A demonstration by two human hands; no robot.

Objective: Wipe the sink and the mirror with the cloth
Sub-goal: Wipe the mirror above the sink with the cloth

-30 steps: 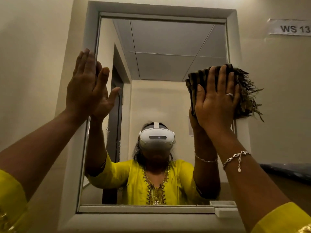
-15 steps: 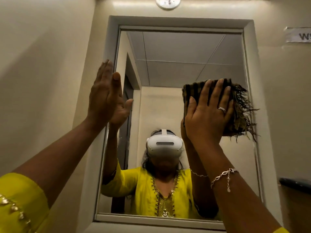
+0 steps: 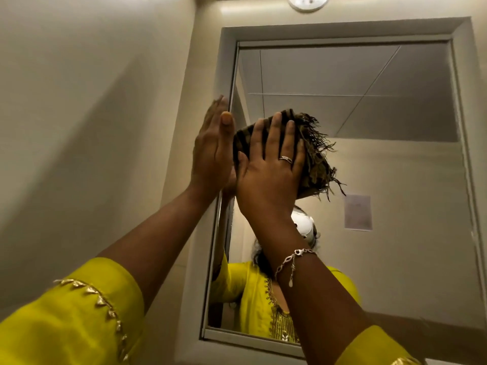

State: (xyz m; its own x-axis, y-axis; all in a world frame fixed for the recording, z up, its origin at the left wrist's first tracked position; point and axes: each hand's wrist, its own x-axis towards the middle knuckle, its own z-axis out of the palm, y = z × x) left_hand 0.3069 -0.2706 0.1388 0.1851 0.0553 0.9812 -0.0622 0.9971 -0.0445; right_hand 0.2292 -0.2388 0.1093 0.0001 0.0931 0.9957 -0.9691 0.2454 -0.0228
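A framed mirror (image 3: 395, 159) hangs on the wall ahead and fills the right half of the view. My right hand (image 3: 268, 167) presses a dark striped cloth (image 3: 313, 159) with a frayed fringe flat against the glass, near the mirror's left side. My left hand (image 3: 213, 148) rests flat, fingers together and pointing up, on the mirror's left frame edge, right beside the cloth. The sink is out of view.
A cream wall (image 3: 92, 127) lies to the left of the mirror. A round fixture (image 3: 307, 2) sits on the wall above the frame. The glass reflects a person in a yellow top, a headset and a paper notice (image 3: 358, 212).
My right hand has slid the cloth leftward across the glass, from the right side to beside my left hand. The view has swung left, so the mirror now sits further right.
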